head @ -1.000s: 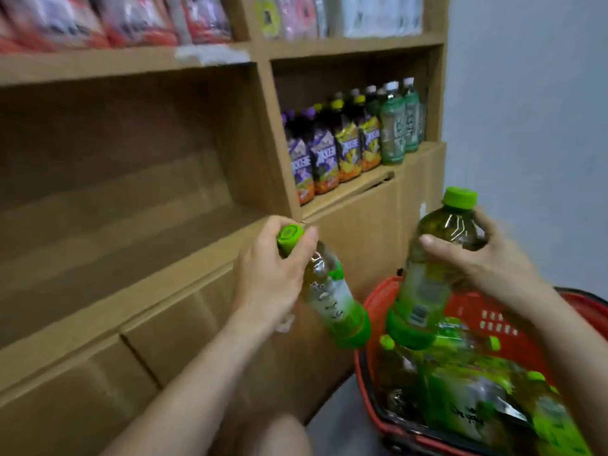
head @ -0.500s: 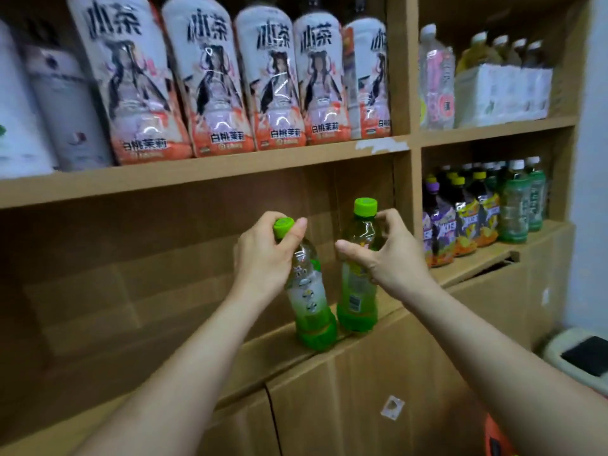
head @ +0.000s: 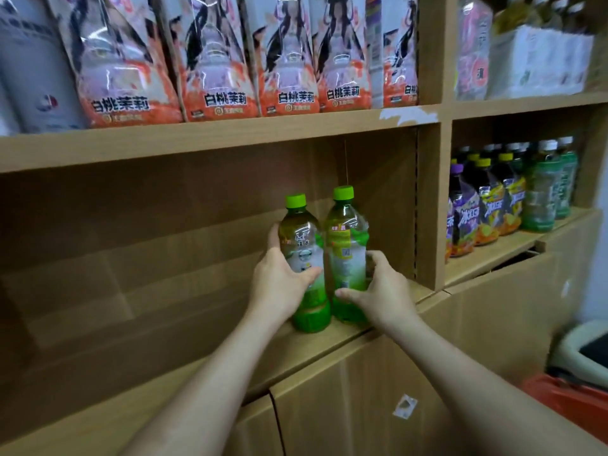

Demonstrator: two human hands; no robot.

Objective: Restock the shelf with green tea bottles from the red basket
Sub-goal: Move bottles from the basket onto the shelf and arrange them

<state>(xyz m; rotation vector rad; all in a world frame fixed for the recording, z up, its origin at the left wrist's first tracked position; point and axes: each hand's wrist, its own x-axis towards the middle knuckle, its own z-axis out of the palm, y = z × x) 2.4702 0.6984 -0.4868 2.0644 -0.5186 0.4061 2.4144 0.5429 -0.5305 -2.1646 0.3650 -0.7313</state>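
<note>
Two green tea bottles with green caps stand upright side by side on the cardboard shelf (head: 197,366), near its right divider. My left hand (head: 279,284) is wrapped around the middle of the left bottle (head: 301,238). My right hand (head: 378,291) grips the lower body of the right bottle (head: 345,245). The two bottles touch each other. A corner of the red basket (head: 569,399) shows at the lower right, its contents out of view.
The upper shelf holds several large peach-labelled bottles (head: 286,60). The right compartment holds purple, yellow and green drink bottles (head: 487,205). A vertical divider (head: 427,205) stands just right of my bottles. The shelf space to the left is bare. A pale bin (head: 582,353) sits at the lower right.
Both hands have slid from the caps down to the bottle bodies. The tilted left bottle now stands upright on the shelf against the right one, and both sit further in.
</note>
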